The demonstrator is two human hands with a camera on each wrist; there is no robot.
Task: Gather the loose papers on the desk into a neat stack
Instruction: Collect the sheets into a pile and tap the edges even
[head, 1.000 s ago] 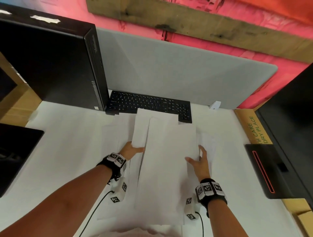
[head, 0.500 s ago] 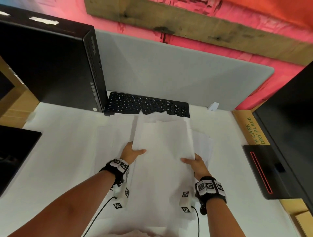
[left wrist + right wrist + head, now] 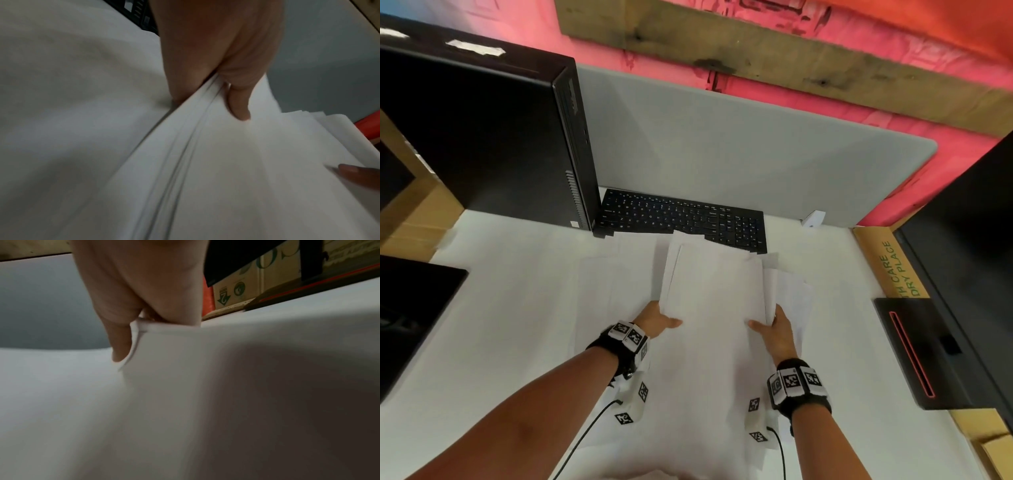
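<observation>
White desk [image 3: 493,308] fills our view, with a grey divider panel [image 3: 722,154] at twelve o'clock, a black keyboard [image 3: 681,217] below it and a black computer tower [image 3: 482,137] at ten o'clock. Compared with a second ago, the sheets we hold have drawn together: then they were fanned in long, offset strips, and now their far edges sit closer to even, with our hands nearer each other. Our left hand [image 3: 654,320] grips the stack of papers [image 3: 714,284] on its nine o'clock edge, thumb [image 3: 238,104] on top and the other fingers under the sheets. Our right hand [image 3: 777,329] grips the three o'clock edge, its thumb [image 3: 121,344] pressed on top and the remaining fingers curled beneath. The stack sits at the middle of the desk, just short of the keyboard, its far end overlapping the keyboard's near edge. It is plain white, several sheets thick, and the layers are not flush. More loose sheets [image 3: 616,291] lie flat on the desk under and beside it, toward nine and three o'clock.
</observation>
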